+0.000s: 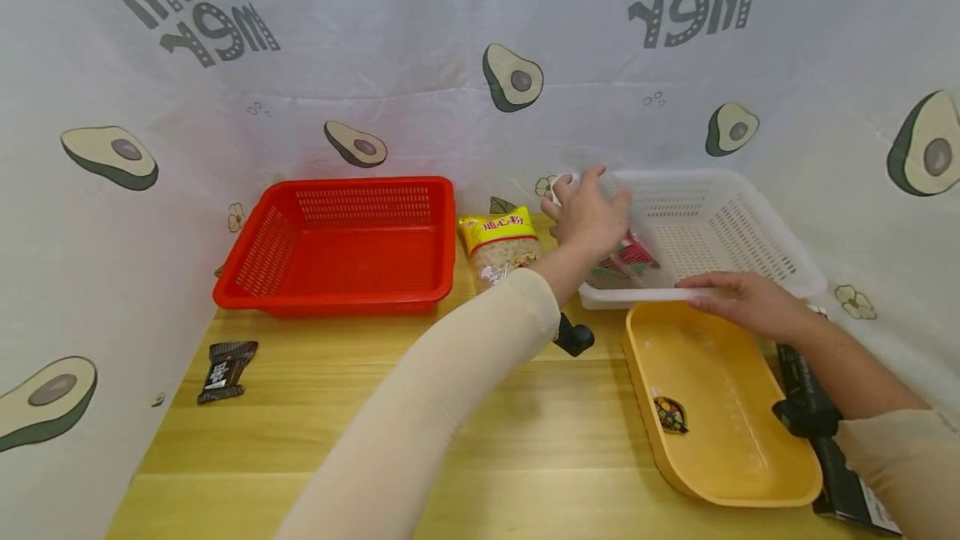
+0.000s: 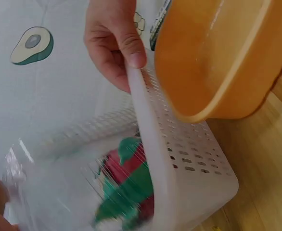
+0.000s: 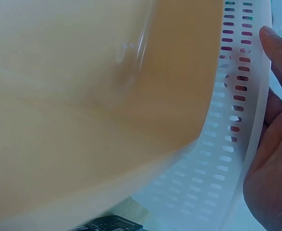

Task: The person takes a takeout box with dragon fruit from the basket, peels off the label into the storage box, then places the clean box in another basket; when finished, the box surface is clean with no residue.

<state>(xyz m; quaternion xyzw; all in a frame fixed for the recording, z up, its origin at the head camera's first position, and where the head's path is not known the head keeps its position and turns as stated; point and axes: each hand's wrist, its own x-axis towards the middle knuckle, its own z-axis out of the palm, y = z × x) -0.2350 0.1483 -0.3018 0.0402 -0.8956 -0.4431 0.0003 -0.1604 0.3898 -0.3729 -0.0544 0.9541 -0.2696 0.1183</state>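
My left hand (image 1: 592, 219) is over the left end of the white basket (image 1: 776, 236), its fingers around the top of a clear plastic bag (image 2: 49, 187). Red and green printing (image 2: 131, 180) shows on the bag's lower part, which lies inside the basket. In the left wrist view only a little of that hand shows at the lower left edge. My right hand (image 1: 757, 304) grips the basket's front rim, thumb on one side and fingers on the other. Just below that hand sits a yellow tray (image 1: 727, 407) with a small dark round-patterned packet (image 1: 670, 415) in it.
A red basket (image 1: 352, 252) stands at the back left. Between the baskets lies a yellow-topped bag of pasta (image 1: 498, 244). A dark wrapped snack (image 1: 225, 371) rests on the table's left side. Black boxes (image 1: 843, 473) lie right of the yellow tray.
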